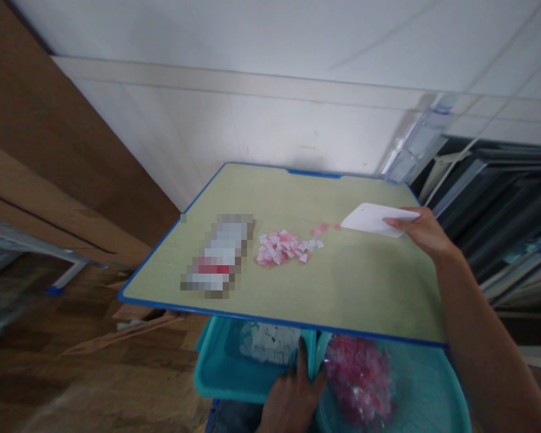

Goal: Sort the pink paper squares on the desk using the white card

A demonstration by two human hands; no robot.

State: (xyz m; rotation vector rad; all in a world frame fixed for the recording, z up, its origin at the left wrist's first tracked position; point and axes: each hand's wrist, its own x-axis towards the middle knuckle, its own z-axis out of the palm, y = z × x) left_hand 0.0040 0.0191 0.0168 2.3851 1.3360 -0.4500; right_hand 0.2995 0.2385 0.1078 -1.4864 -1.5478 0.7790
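My right hand point(426, 231) pinches a thin white card point(374, 220) with a small hole near one corner, tilted over the right part of the table. Left of the card, a loose pile of small white and pink square pieces point(283, 246) lies on the pale table top point(342, 288). Below the table's front edge, my left hand point(293, 391) is at the adjoining rims of two teal trays, its index finger stretched out and thumb apart. White pieces point(268, 343) lie in the left tray point(232, 388). The right tray point(453, 397) holds a clear bag of pink pieces point(360, 379).
A pixelated flat object point(219, 252) lies on the table's left side. Behind stands a white wall point(252, 120), with a clear plastic container point(417, 147) against it. Dark stacked panels point(500, 186) are at the right, brown cardboard point(72, 138) at the left.
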